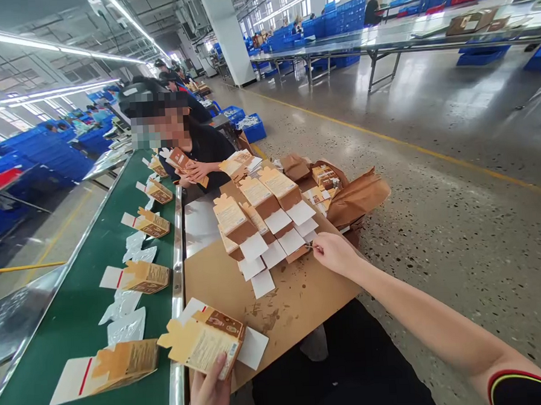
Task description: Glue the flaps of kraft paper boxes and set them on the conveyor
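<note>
My left hand [210, 396] is closed around the lower edge of a brown and cream carton [216, 338], thumb on its printed face. The carton's end flaps stick out unfolded, over the near corner of the brown cardboard sheet [298, 298]. My right hand [334, 253] is closed in a pinch beside a stack of similar cartons [256, 194]. A thin tip shows at its fingers, too small to name. The stacked cartons lie in layers, their white flaps [262, 283] pointing toward me.
On my left, a green conveyor belt [136, 318] with a metal rail carries open cartons [150, 275] and clear plastic bags [127, 325]. Across the worktop, a co-worker [204, 139] holds another carton. A brown paper bag [361, 198] of flat cartons stands right of the stack.
</note>
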Demonstrator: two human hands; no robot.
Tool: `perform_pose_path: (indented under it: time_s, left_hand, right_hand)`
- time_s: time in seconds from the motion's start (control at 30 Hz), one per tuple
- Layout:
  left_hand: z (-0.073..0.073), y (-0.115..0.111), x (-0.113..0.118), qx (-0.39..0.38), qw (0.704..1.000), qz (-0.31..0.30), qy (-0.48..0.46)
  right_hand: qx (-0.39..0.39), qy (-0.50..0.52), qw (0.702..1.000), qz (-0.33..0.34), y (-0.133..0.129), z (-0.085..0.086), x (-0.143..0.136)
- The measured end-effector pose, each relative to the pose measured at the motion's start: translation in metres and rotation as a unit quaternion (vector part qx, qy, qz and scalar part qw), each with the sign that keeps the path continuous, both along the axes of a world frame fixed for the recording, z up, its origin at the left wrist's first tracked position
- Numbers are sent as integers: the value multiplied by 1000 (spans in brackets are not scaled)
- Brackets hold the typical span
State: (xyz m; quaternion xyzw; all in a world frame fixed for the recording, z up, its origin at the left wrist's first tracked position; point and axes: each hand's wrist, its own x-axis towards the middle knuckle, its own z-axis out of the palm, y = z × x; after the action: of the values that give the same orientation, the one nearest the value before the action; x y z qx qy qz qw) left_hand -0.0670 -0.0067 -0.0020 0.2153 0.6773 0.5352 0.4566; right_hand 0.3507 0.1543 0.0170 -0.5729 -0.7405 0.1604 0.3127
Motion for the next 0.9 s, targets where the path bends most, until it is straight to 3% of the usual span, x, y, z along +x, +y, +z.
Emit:
perform_pose_path:
  time_s: [0.2,0.3,0.4,0.5,0.63,0.77,0.9]
  left_hand:
    - [3,6,9,8,998,-54,-11]
    - [1,9,21,23,998,-46,19]
    - [-3,10,35,43,996,-33,65]
    - [-7,14,42,44,995,-44,77]
    - [-10,18,44,45,994,-36,95]
    - [-6,13,50,52,992,-48,105]
    - [1,5,62,59,992,-41,104]
  right_hand:
    - [-2,-11,1000,8,10,8,5]
    - [16,1,1000,-13,-16,9,24]
    - [62,59,995,-52,-62,-2,27]
    - [85,131,988,-8,-112,-21,-6]
    - [53,143,980,125,-155,-43,-87]
    - [56,81,976,193,-157,-59,-137]
    - [64,67,977,192,-147,-62,-132]
